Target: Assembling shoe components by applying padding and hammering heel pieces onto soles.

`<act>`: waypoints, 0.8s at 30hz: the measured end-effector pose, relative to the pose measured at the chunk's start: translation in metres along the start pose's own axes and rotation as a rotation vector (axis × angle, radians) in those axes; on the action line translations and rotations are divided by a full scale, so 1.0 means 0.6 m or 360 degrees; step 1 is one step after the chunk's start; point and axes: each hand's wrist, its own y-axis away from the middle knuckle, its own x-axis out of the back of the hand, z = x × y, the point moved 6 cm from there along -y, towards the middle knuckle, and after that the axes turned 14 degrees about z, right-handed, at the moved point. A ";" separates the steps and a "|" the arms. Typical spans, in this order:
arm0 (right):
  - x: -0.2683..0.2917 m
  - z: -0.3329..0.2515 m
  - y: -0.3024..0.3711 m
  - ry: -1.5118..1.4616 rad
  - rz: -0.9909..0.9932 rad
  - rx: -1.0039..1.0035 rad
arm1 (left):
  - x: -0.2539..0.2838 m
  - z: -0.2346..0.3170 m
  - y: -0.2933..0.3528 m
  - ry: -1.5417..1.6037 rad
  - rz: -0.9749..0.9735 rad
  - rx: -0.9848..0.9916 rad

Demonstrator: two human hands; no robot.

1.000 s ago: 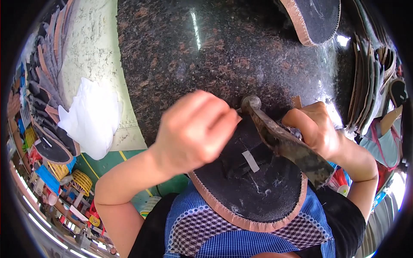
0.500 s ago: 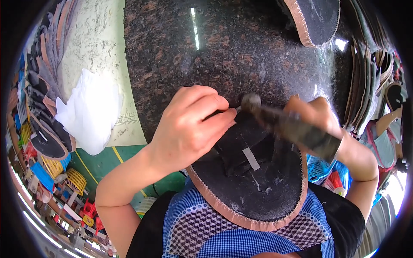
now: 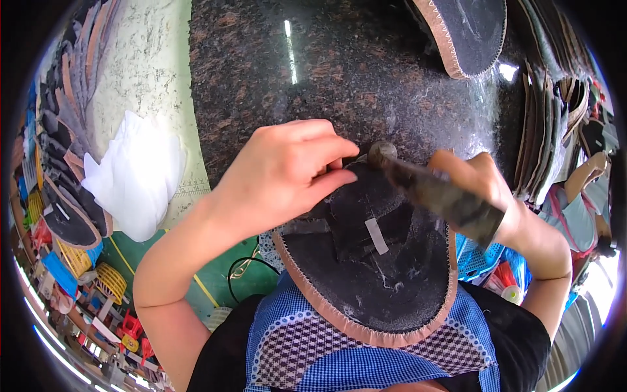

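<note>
A black shoe upper [image 3: 366, 287], inner side up, lies over the near edge of the dark stone slab [image 3: 261, 78]. Pale tan trim with zigzag stitching borders it, and a small white label sits near its middle. My left hand [image 3: 281, 173] hovers at the upper's far left edge, thumb and fingertips bent but apart, with nothing seen between them. In my right hand [image 3: 480, 183] I grip a hammer [image 3: 444, 199], blurred, whose round face is down at the upper's far edge. The hammer partly hides the upper's right side.
White crumpled cloth or film [image 3: 137, 176] rests on a pale board [image 3: 144, 72] at left. Another upper [image 3: 473, 32] lies far right on the slab. Stacked uppers stand at the right [image 3: 542, 137] and left [image 3: 68, 209]. Another person's arm [image 3: 586, 175] shows far right.
My left thumb and fingertips have parted from their pinch at the upper's edge. The hammer stays near the same spot. The whole view has shifted slightly.
</note>
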 end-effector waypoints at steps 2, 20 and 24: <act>-0.001 0.005 -0.015 0.0080 0.0198 0.0156 | 0.004 0.002 -0.001 -0.0029 -0.0020 -0.0116; -0.006 -0.033 -0.042 0.0222 0.0076 0.0471 | 0.013 0.011 0.029 -0.0304 0.0037 -0.0668; -0.008 -0.047 -0.057 0.0187 -0.0075 0.0180 | 0.006 0.031 0.047 -0.0434 0.0006 -0.0864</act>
